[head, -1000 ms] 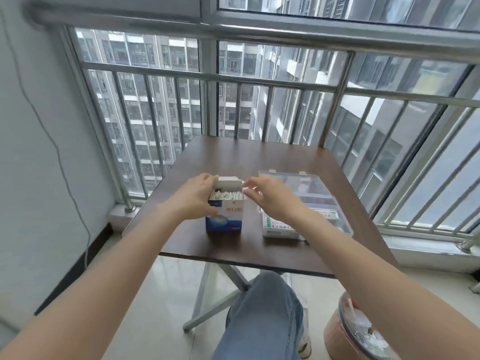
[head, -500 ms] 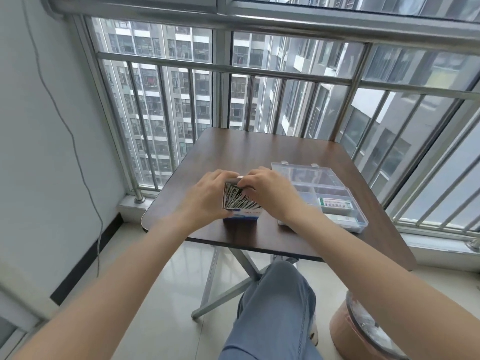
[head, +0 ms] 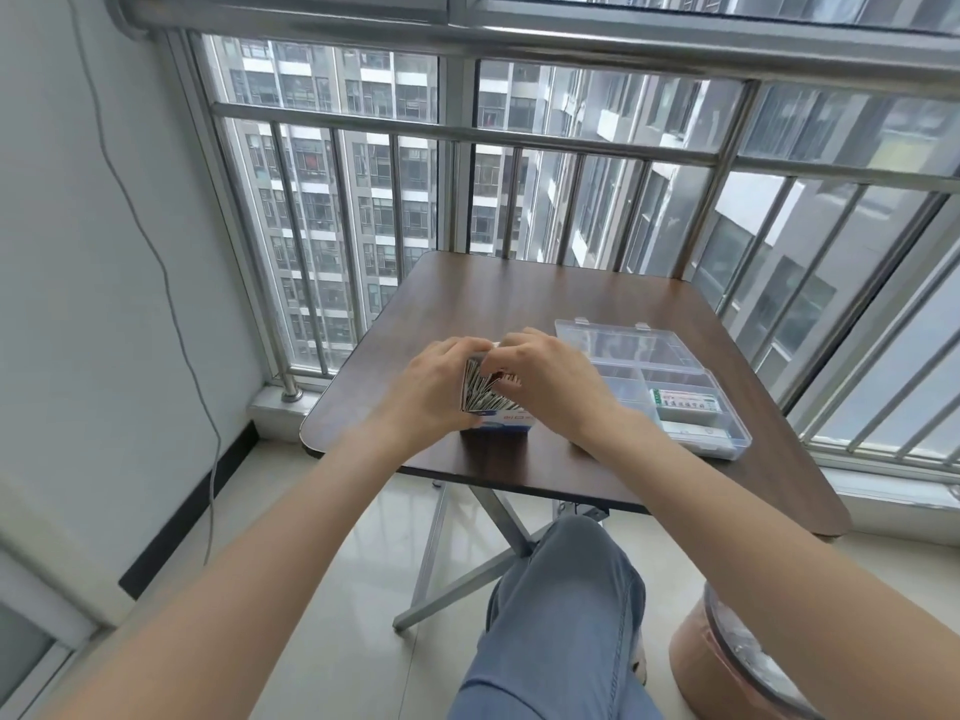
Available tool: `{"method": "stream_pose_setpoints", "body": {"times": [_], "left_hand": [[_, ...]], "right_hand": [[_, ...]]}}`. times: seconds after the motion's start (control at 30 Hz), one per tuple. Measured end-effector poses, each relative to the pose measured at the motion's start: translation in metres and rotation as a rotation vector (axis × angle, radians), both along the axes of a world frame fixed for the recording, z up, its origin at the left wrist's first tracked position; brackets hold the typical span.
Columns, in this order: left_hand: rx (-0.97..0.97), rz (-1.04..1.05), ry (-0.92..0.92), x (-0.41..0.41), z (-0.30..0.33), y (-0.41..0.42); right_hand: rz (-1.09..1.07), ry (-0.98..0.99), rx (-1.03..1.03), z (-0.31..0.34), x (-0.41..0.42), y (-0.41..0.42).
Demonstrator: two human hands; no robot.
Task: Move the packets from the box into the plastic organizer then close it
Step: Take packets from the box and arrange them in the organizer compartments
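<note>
While the left hand (head: 426,392) grips the box (head: 501,423) at frame centre, right hand (head: 545,376) fingers (head: 498,379) pinch the packets (head: 480,389); the plastic organizer (head: 670,392) lies open right.

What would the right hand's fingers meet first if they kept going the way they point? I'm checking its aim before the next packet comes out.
Most likely the packets standing in the open box; the right hand curls its fingers straight onto them.

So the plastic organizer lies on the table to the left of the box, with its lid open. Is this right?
Not quite. In the head view the plastic organizer lies to the right of the box, not the left. The rest holds: it is on the table and its lid is open.
</note>
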State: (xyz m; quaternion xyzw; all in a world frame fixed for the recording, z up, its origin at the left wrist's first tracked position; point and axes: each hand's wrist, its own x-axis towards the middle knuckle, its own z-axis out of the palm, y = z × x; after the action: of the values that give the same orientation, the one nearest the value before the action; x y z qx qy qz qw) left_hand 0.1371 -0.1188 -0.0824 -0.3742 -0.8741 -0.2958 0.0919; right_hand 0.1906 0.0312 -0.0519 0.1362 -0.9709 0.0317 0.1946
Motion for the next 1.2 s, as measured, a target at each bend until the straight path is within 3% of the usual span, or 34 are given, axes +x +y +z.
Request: {"method": "stream_pose_setpoints", "body": {"times": [0.4,0.67,0.87,0.97,1.2], "left_hand": [[0.000,0.010,-0.039,-0.002,-0.001,-0.002],[0.003,0.016,-0.053,-0.002,0.000,-0.001],[-0.008,0.021,-0.053,-0.003,0.000,-0.001],[-0.015,0.025,-0.054,-0.004,0.001,0.000],[-0.016,0.025,-0.063,-0.005,0.002,0.002]], "right_hand": [[-0.057,0.033,0.207,-0.012,-0.009,0.004],[-0.002,0.000,0.218,-0.015,-0.015,0.005],[-0.003,0.072,0.085,-0.011,-0.010,0.007],[-0.030,0.018,-0.021,-0.004,-0.008,0.011],[-0.071,-0.033,-0.045,-0.005,-0.007,0.016]]}}
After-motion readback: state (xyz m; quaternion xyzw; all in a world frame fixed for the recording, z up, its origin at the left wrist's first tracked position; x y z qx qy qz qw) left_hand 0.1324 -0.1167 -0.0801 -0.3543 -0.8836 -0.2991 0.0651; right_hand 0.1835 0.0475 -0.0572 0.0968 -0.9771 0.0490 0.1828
